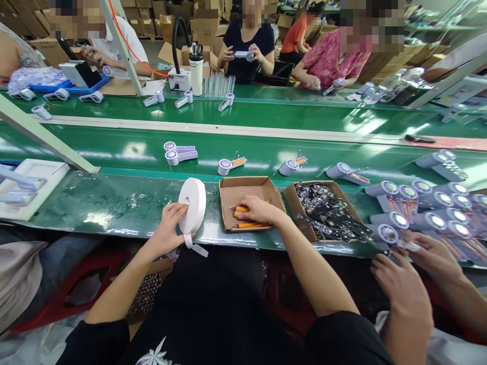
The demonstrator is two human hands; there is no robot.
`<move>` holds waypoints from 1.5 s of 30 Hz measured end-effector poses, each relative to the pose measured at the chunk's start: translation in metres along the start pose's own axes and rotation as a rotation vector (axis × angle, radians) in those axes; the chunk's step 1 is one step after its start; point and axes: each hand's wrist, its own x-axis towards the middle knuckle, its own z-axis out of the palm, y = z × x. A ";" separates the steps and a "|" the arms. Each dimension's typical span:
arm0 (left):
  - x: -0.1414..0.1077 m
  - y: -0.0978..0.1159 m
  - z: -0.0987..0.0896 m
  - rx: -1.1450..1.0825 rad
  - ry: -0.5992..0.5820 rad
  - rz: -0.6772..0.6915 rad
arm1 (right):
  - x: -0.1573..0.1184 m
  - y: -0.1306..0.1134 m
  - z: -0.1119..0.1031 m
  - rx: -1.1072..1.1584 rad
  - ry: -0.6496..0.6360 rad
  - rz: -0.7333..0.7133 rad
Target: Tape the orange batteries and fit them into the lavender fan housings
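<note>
Left hand (169, 228) is gripping a fat white tape roll (193, 204), held upright on its edge on the green bench (114, 203), loose end dangling off the front. Right hand (256, 208) is down inside a shallow cardboard tray (243, 186), fingers curled over some orange pieces (243, 215) (can't tell if it's actually pinching one or just resting on them). That tray is mostly bare otherwise. Right next to it, a second cardboard box (292, 195) is heaped with dark circuit boards (327, 213). Further right, a co-worker's hands (403, 284) are near a cluster of small white fans (429, 208).
</note>
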 end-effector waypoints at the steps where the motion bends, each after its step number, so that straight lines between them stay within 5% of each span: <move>1: -0.001 0.000 0.000 -0.001 -0.004 -0.009 | -0.001 -0.001 -0.001 0.032 -0.017 -0.005; 6: -0.003 0.000 0.001 -0.029 -0.020 -0.012 | -0.005 -0.010 -0.004 0.192 -0.082 0.017; 12: 0.000 0.002 0.008 -0.045 -0.054 -0.012 | -0.006 -0.037 0.008 -0.250 0.072 0.157; 16: 0.002 0.005 0.012 -0.043 -0.056 0.028 | -0.007 -0.047 0.007 -0.326 0.081 0.160; 27: -0.018 0.002 0.024 0.046 0.052 0.145 | -0.002 -0.013 -0.017 -0.279 0.163 0.255; 30: -0.024 -0.002 0.028 0.105 0.092 0.154 | -0.015 -0.009 -0.012 -0.040 0.275 0.207; 33: -0.027 -0.001 0.027 0.182 0.091 0.143 | -0.030 -0.022 0.004 0.578 0.481 0.031; 36: -0.026 0.005 0.023 0.273 0.080 0.177 | -0.043 -0.049 0.021 0.941 0.491 -0.074; 41: -0.023 0.018 0.018 0.400 0.083 0.251 | -0.056 -0.088 0.027 1.030 0.402 -0.033; 45: -0.025 0.026 0.016 0.463 0.069 0.256 | -0.059 -0.091 0.020 0.927 0.407 0.019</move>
